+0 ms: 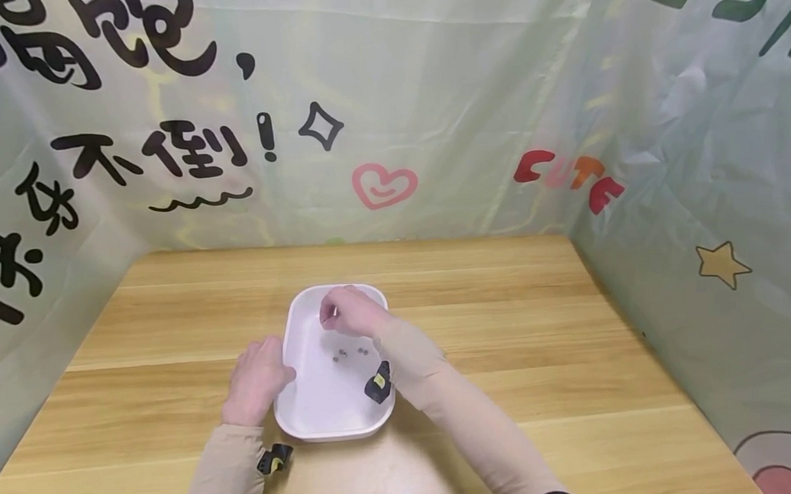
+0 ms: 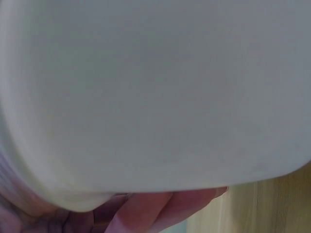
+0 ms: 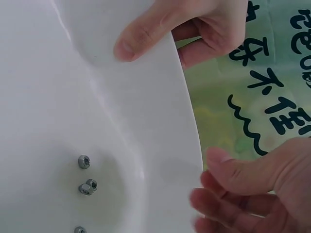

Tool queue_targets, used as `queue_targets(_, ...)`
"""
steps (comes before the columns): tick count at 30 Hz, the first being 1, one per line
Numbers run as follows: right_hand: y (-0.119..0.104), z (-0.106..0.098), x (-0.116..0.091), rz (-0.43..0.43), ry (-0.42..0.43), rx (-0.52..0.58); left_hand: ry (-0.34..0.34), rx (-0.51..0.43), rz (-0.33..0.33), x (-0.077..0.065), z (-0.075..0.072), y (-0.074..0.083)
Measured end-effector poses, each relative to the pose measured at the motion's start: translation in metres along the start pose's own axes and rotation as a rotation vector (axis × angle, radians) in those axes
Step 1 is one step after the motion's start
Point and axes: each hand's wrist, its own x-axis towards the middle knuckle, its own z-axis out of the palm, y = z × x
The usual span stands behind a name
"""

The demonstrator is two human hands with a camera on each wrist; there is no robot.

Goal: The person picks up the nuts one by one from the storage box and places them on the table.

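A white tray (image 1: 330, 393) with rounded corners is in front of me, and several small silver nuts (image 3: 84, 162) lie on its floor. My left hand (image 1: 256, 381) grips the tray's left rim; in the right wrist view its thumb presses on the inside, with the fingers behind the edge. Over the far part of the tray is my right hand (image 1: 353, 311), its fingers loosely bent. Seen from the right wrist, that hand's thumb and fingers are apart, with nothing visible between them. The tray's pale surface fills most of the left wrist view.
The wooden table (image 1: 511, 331) extends around the tray. A printed cloth (image 1: 427, 107) with writing and drawings hangs at the back and both sides. A small black wrist device (image 1: 275, 459) is on the left sleeve, another (image 1: 378, 383) on the right.
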Motion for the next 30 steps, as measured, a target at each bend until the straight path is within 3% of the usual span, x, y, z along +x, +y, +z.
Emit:
queue_targets(8,0.008,0.000,-0.017,-0.047,0.153,0.021,-0.015,-0.015,-0.015,0.000,0.000,0.002)
queue_targets(16,0.019,-0.002,-0.034,-0.130,0.323,0.191,-0.017,-0.019,-0.020,0.000,0.001,0.001)
queue_targets(30,0.037,-0.004,-0.055,-0.186,0.490,0.374,-0.019,-0.024,-0.024,0.000,0.002,0.001)
